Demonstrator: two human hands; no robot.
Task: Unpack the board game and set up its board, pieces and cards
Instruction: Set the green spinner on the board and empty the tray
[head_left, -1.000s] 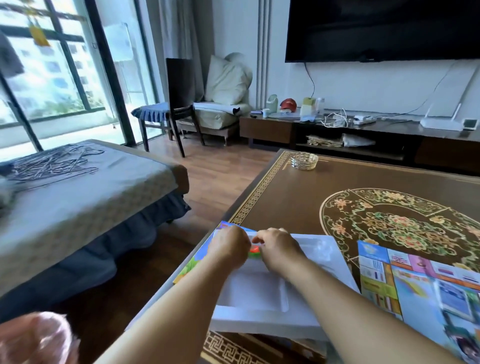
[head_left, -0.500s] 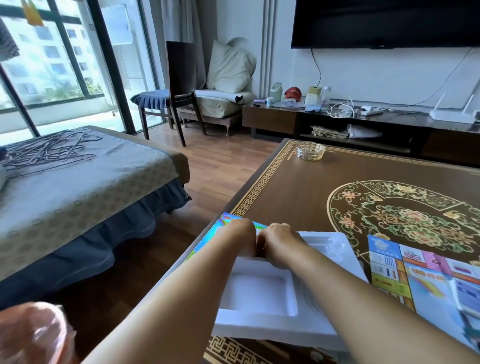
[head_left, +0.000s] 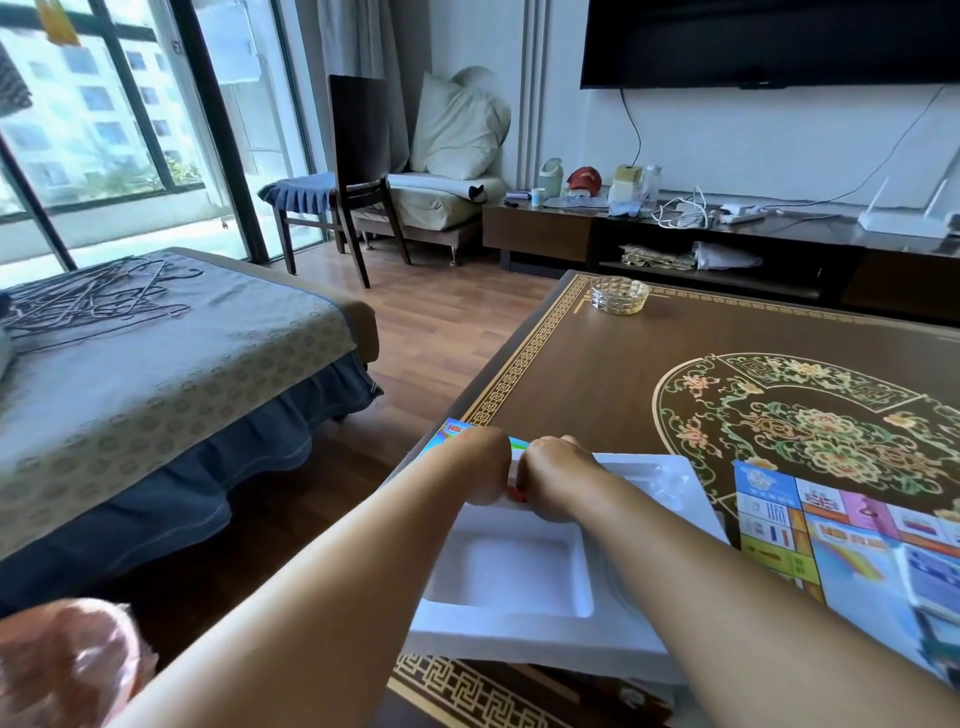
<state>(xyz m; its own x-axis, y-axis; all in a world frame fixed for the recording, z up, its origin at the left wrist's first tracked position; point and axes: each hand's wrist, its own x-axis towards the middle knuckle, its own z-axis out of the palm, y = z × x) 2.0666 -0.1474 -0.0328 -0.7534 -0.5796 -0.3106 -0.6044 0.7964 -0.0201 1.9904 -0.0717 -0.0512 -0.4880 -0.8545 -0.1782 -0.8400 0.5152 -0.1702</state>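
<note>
**Both hands meet over the white tray**

Both forearms reach forward from the lower edge and converge at the far rim of the white foam tray (head_left: 509, 571). The left hand (head_left: 480, 467) and right hand (head_left: 556, 478) are knuckles-up, fingers curled under, almost touching, pinching a small item (head_left: 515, 486) between them; only a sliver of white and red shows, too little to identify. The tray lies on the table (head_left: 597, 374) near its left edge, over a colourful box lid (head_left: 452, 432) that is mostly covered. The game board (head_left: 831, 535) lies open just right of the tray, cut off by the frame, its print blurred.
</note>
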